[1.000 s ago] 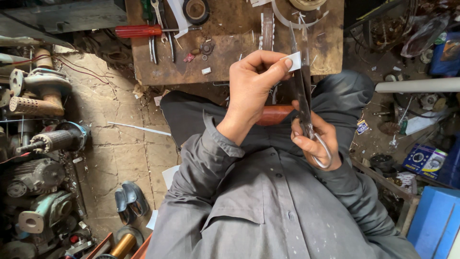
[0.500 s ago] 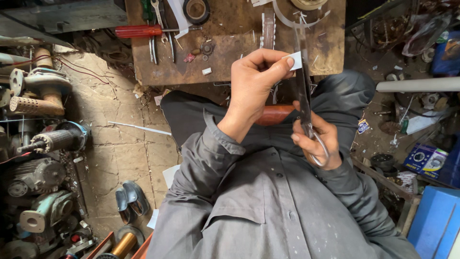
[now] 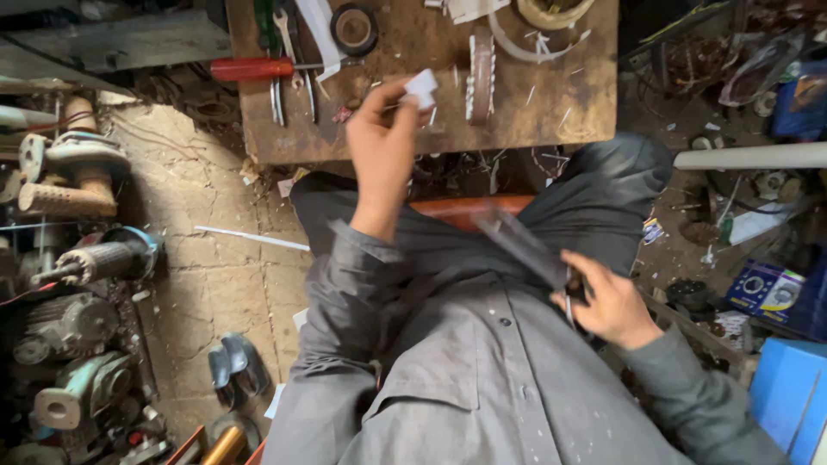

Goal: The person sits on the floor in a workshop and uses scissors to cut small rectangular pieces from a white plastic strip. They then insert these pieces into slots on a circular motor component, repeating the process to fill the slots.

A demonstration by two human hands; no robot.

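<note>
So the big change: the two hands have split apart. A second ago they were together at mid-frame, the scissors cutting at a white scrap. Now the left hand [image 3: 383, 151] has gone up to the worktop [image 3: 594, 103] edge, upper middle of the frame, fingers pinched shut on the little white piece [image 3: 421, 86]. The right hand [image 3: 613, 306] has dropped to the lower right, over the lap, closed around the scissors [image 3: 521, 245], which are motion-blurred so it's hard to say whether the blades are open. Looks like the cut is finished and the piece is free, held just above the wood rather than lying on it.

The worktop itself is a worn brown board at the top of the frame, littered with white offcuts. On it: a red-handled screwdriver [image 3: 258, 69] at the left end, spanners [image 3: 284, 60] beside it, a tape roll [image 3: 354, 27] near top centre, a toothed metal strip [image 3: 481, 73] just right of the piece.

Room is a cramped workshop. Dirt floor [image 3: 207, 275], old motors [image 3: 69, 327] stacked down the left edge, a pair of sandals [image 3: 237, 370] lower left, a white pipe [image 3: 749, 155] at the right, blue boxes [image 3: 788, 396] lower right.
</note>
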